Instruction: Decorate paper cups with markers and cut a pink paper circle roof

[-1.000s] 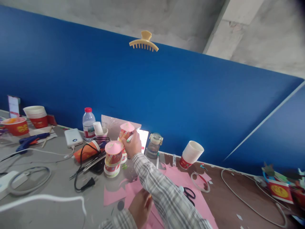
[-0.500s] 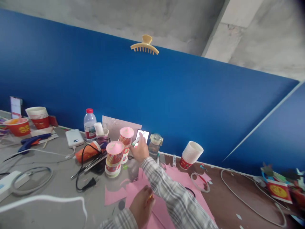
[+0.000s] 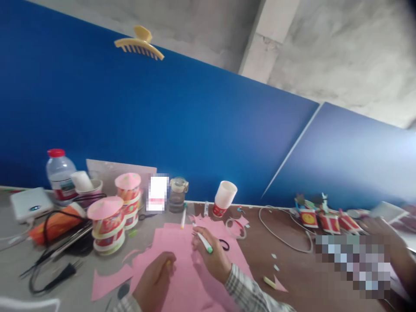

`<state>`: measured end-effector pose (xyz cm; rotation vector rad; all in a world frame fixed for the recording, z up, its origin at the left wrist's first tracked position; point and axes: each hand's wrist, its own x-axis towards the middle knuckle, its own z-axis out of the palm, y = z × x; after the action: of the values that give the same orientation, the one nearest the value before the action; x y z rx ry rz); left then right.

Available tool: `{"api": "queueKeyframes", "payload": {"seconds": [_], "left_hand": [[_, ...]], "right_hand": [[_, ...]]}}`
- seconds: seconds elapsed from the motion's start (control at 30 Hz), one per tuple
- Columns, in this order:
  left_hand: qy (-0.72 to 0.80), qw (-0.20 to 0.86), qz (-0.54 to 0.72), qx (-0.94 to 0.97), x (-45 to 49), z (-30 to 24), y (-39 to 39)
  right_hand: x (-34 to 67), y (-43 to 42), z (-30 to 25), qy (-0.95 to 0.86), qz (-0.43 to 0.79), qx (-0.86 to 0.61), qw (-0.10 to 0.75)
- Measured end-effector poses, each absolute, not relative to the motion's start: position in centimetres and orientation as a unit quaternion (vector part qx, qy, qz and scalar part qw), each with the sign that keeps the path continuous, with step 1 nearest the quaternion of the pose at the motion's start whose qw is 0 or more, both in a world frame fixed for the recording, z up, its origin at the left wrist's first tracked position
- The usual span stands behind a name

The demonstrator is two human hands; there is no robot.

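Observation:
My right hand [image 3: 212, 256] is closed around a white marker [image 3: 203, 241] with a green end, held above pink paper sheets [image 3: 182, 247]. My left hand [image 3: 155, 277] is curled over the same paper, with a small yellow thing [image 3: 168, 263] showing at its fingers; the rest of that thing is hidden. Beyond the hands, another slim marker [image 3: 184, 216] lies at the paper's far edge. A black ring-shaped handle [image 3: 224, 245] shows beside my right hand.
Two stacked paper-cup towers with pink cone tops [image 3: 105, 208] stand left, near a black plug [image 3: 66, 271]. A phone [image 3: 157, 193], a lidded bottle [image 3: 178, 195] and paper cups [image 3: 225, 197] line the blue partition [image 3: 195, 130]. Another person's hand [image 3: 385, 232] is far right.
My right hand has drawn back from near the phone to above the pink paper, holding the marker. The view has swung right, bringing another person's hand into sight.

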<state>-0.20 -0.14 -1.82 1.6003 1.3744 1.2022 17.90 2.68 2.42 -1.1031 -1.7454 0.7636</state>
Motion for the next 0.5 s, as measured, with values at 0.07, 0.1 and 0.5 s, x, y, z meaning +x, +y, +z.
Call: {"api": "queueKeyframes", "payload": {"seconds": [0.07, 0.1, 0.5], "left_hand": [[0.519, 0.358, 0.465, 0.622, -0.2, -1.6, 0.0], [0.512, 0.355, 0.462, 0.632, -0.2, -1.5, 0.0], [0.507, 0.367, 0.431, 0.65, -0.6, -1.7, 0.4]], "right_hand": [[19.8, 2.4, 2.5, -0.701, 0.28, -0.456, 0.47], [20.8, 2.5, 2.9, -0.703, 0.242, -0.463, 0.482], [28.6, 13.6, 10.1, -0.753, -0.065, -0.537, 0.375]]}}
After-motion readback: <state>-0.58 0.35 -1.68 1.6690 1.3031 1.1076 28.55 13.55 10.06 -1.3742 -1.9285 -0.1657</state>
